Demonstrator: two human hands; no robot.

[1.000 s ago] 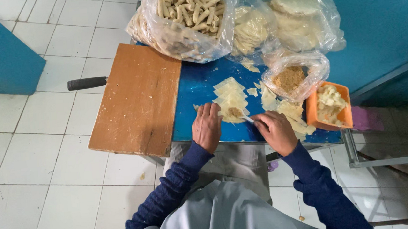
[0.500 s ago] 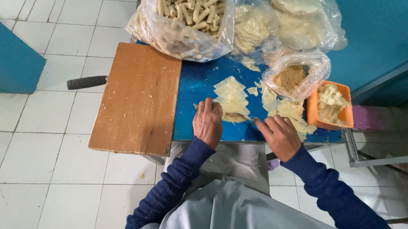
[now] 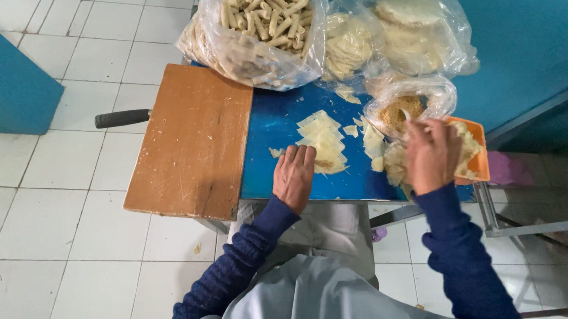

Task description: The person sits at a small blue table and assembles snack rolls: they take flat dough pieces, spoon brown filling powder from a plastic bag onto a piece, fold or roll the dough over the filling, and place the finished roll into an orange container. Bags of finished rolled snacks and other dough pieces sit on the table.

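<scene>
**Wrapper stack sits left of the spoon hand, under the left fingertips**

Pastry wrappers (image 3: 322, 143) lie in a loose stack on the blue tabletop (image 3: 274, 123), long axis running roughly away from the person and toward the bags at the back. Left hand (image 3: 294, 175) rests palm down at the near-left corner of the stack, fingers flat and spread — pressing, not gripping, nothing enclosed. Right hand (image 3: 432, 153) is well to the right of the stack, above the orange tray (image 3: 478, 158), fingers curled around a thin utensil handle whose tip points into the bag of brown filling (image 3: 407, 106) just behind it; the working end is hidden in the filling.

Relation of note — the stack lies between the two hands, touching the left and apart from the right, so the left hand is plainly the nearer. Filling lies to the right rear of the stack.

Wooden board (image 3: 195, 143) adjoins the tabletop on the left. Bag of rolled pieces (image 3: 263, 19) stands behind, beside two bags of pale rounds (image 3: 415, 27).
</scene>
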